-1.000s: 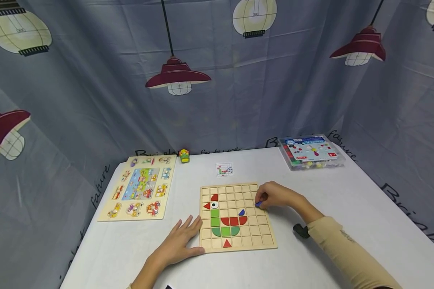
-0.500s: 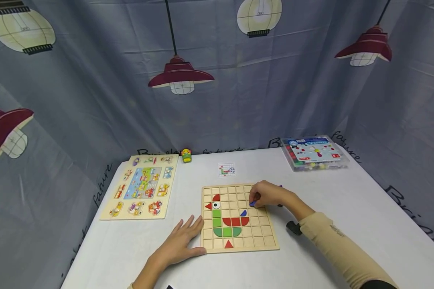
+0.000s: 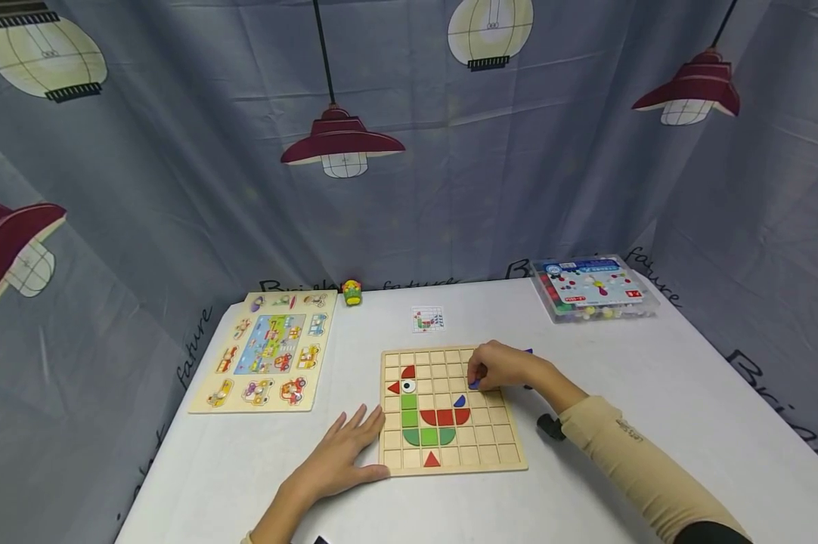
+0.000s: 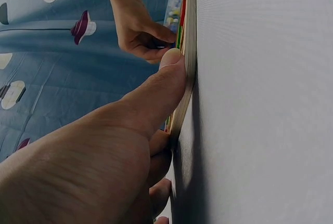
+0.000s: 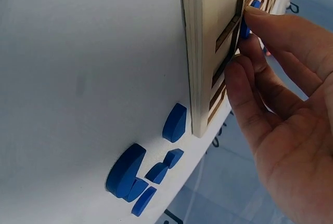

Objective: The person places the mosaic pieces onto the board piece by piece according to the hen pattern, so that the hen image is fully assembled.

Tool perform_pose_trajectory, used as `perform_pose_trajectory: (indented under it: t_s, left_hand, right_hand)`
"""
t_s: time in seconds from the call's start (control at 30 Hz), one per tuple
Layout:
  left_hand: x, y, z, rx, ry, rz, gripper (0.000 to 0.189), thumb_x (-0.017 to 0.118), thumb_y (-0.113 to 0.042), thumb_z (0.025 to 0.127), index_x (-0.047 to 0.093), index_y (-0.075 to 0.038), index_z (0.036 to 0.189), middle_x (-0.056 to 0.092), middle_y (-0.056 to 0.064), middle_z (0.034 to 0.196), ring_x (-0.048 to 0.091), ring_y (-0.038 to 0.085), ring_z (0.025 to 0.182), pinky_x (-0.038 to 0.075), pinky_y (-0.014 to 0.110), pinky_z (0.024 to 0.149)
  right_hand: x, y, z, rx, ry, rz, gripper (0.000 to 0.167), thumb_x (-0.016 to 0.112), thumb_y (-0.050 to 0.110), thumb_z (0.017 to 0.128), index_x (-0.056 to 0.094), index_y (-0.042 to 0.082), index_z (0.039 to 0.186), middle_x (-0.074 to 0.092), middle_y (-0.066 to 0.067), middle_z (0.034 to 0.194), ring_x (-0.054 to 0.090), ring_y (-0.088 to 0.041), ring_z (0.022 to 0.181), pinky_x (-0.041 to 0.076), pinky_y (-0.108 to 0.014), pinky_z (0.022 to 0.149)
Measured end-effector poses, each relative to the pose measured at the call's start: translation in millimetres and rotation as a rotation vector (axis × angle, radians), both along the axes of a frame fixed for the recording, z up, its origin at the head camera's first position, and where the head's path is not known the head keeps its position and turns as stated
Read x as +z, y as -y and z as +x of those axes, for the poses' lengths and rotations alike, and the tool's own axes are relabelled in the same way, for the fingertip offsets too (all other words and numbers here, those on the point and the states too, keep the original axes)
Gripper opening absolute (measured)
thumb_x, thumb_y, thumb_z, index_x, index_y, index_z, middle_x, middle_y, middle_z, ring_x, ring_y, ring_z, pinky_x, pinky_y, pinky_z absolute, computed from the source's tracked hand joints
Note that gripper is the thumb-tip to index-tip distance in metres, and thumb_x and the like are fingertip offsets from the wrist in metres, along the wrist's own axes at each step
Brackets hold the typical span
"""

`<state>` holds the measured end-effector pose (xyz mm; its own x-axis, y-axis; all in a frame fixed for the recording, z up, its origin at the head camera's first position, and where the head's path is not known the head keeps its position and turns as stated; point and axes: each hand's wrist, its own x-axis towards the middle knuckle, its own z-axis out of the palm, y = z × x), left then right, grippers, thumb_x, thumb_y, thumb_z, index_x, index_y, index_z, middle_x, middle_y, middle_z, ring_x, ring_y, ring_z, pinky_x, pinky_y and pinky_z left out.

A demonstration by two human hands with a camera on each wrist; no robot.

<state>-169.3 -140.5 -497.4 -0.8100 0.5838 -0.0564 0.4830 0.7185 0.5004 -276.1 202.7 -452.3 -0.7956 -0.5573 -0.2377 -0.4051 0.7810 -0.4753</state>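
A wooden grid board (image 3: 409, 461) lies on the table, bearing red, green and blue shaped pieces and a round eye piece (image 3: 408, 386) in a bird-like figure. My right hand (image 3: 497, 366) pinches a blue piece (image 5: 244, 28) between thumb and fingers over the board's right part. Lower down on the board sits another blue piece (image 3: 460, 401), above the red pieces (image 3: 444, 417). My left hand (image 3: 344, 457) rests with spread fingers at the board's left edge; in the left wrist view its thumb (image 4: 156, 91) lies along that edge.
Several loose blue pieces (image 5: 125, 172) lie on the table beyond the board's right edge. A small pattern card (image 3: 428, 319) lies behind the board. A vehicle puzzle board (image 3: 317, 340) is at left, a small toy figure (image 3: 351, 292) at the back, a clear plastic case (image 3: 594, 289) at back right.
My right hand has moved left with the blue piece, from the board's right edge onto its grid. The left hand has stayed at the board's edge. The head view has shifted slightly.
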Motion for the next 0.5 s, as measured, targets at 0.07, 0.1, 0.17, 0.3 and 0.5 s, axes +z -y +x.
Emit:
perform_pose_trajectory:
  t_s: [0.07, 0.1, 0.17, 0.3, 0.5]
  left_hand:
    - [0.1, 0.1, -0.4, 0.0, 0.0, -0.003, 0.09, 0.062, -0.062, 0.083, 0.038, -0.006, 0.149, 0.032, 0.006, 0.159, 0.022, 0.034, 0.15, 0.013, 0.057, 0.122]
    - [0.4, 0.1, -0.6, 0.001, 0.002, -0.004, 0.089, 0.062, -0.062, 0.083, 0.038, -0.007, 0.149, 0.032, 0.006, 0.159, 0.022, 0.034, 0.15, 0.013, 0.057, 0.122]
    - [0.7, 0.2, -0.9, 0.001, 0.0, -0.007, 0.09, 0.062, -0.062, 0.083, 0.038, -0.006, 0.149, 0.032, 0.006, 0.159, 0.022, 0.034, 0.15, 0.013, 0.057, 0.122]
    - [0.6, 0.3, -1.0, 0.001, 0.005, -0.007, 0.09, 0.062, -0.063, 0.083, 0.038, -0.006, 0.149, 0.032, 0.006, 0.159, 0.022, 0.034, 0.15, 0.013, 0.057, 0.122]
    - [0.2, 0.0, -0.2, 0.003, 0.01, -0.002, 0.091, 0.062, -0.063, 0.082, 0.037, -0.006, 0.149, 0.031, 0.005, 0.159, 0.022, 0.033, 0.15, 0.012, 0.057, 0.122]
  right_hand:
    - [-0.3, 0.3, 0.2, 0.002, -0.001, 0.0, 0.011, 0.078, 0.007, 0.079, 0.072, 0.016, 0.081, 0.065, 0.008, 0.079, 0.054, -0.005, 0.069, 0.048, -0.018, 0.063]
    - [-0.5, 0.5, 0.3, 0.003, -0.004, -0.001, 0.011, 0.078, 0.007, 0.079, 0.072, 0.016, 0.081, 0.065, 0.008, 0.079, 0.054, -0.005, 0.069, 0.048, -0.018, 0.064]
    - [-0.7, 1.2, 0.6, 0.002, -0.004, -0.004, 0.011, 0.078, 0.006, 0.079, 0.072, 0.016, 0.081, 0.065, 0.007, 0.079, 0.054, -0.005, 0.069, 0.048, -0.019, 0.064]
    - [-0.8, 2.5, 1.3, -0.006, -0.003, -0.005, 0.011, 0.077, 0.005, 0.078, 0.073, 0.015, 0.081, 0.065, 0.007, 0.079, 0.054, -0.006, 0.069, 0.048, -0.019, 0.064]
    - [1.8, 3.7, 2.1, -0.005, -0.001, -0.004, 0.011, 0.078, 0.005, 0.078, 0.074, 0.015, 0.081, 0.067, 0.007, 0.079, 0.053, -0.006, 0.068, 0.047, -0.019, 0.063]
